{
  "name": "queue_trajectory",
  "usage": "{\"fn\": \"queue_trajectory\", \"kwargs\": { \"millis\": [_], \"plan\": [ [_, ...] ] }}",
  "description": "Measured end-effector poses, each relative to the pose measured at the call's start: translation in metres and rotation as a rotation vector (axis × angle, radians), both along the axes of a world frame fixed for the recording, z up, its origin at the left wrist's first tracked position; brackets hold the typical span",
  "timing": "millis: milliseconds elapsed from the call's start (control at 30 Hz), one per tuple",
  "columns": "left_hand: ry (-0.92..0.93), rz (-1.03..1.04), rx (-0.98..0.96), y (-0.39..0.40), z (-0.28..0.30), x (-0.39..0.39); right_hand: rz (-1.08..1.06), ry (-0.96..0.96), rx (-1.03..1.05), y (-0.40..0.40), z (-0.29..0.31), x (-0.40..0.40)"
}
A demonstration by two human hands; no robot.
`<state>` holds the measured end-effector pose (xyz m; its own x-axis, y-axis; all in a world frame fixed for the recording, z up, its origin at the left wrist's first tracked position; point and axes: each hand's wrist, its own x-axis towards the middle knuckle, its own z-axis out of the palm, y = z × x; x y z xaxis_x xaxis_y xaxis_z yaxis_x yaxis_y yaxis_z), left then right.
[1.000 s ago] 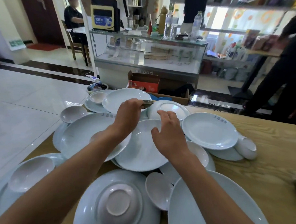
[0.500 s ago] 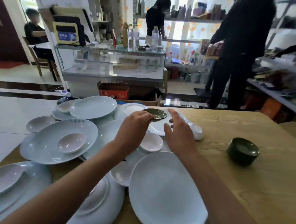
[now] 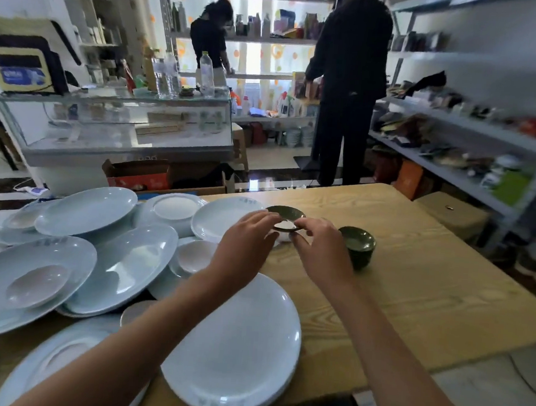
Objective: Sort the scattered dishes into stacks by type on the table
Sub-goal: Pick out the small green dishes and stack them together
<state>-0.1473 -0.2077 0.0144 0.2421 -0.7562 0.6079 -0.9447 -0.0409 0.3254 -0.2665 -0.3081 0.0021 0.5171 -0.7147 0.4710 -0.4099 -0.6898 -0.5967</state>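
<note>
Dark green and small, the saucer (image 3: 285,217) we hold sits in the air above the wooden table (image 3: 413,276), just left of the stack of green saucers (image 3: 357,245), which we take as our landmark. Our left hand (image 3: 246,242) pinches the saucer's near-left rim with curled fingers, and our right hand (image 3: 322,249) pinches its near-right rim with the fingertips, so both hands are closed on the one dish. The green stack stands on bare wood just beyond and right of our right hand, apart from the held saucer by a narrow gap. Directly under the saucer, left of the stack, a small white dish (image 3: 285,234) shows between our hands; its shape is mostly hidden. Further left of the stack lies a round white plate (image 3: 224,220), and beyond it an upturned plate (image 3: 177,209) and a large oval plate (image 3: 88,211). Left and nearer than the stack, a pinkish bowl (image 3: 194,256) rests beside a tilted oval plate (image 3: 125,272), and another oval plate (image 3: 7,283) at the far left carries a small pinkish dish (image 3: 37,285). Nearest us, well short of the stack, a stack of round white plates (image 3: 240,346) lies between our forearms, which cross over part of it. Behind the table, far past the stack, two people in dark clothes (image 3: 348,81) stand at shelves, and a glass counter (image 3: 123,123) stands to the left
</note>
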Motion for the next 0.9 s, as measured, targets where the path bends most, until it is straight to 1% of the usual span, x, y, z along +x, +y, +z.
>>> {"fn": "queue_trajectory", "kwargs": {
  "millis": [100, 233, 400, 633, 900],
  "plan": [
    [0.004, -0.016, 0.074, -0.009, -0.005, -0.011, -0.102, -0.008, 0.017, -0.019, -0.011, -0.020],
    [-0.038, -0.030, 0.183, -0.016, -0.016, -0.018, -0.250, 0.005, 0.048, -0.042, -0.026, -0.045],
    [-0.083, -0.038, 0.298, -0.018, -0.025, -0.024, -0.370, 0.023, 0.127, -0.059, -0.042, -0.059],
    [-0.089, -0.047, 0.369, -0.018, -0.029, -0.030, -0.432, 0.045, 0.173, -0.070, -0.052, -0.063],
    [-0.095, -0.061, 0.404, -0.020, -0.034, -0.030, -0.437, 0.083, 0.185, -0.070, -0.056, -0.062]
  ]
}}
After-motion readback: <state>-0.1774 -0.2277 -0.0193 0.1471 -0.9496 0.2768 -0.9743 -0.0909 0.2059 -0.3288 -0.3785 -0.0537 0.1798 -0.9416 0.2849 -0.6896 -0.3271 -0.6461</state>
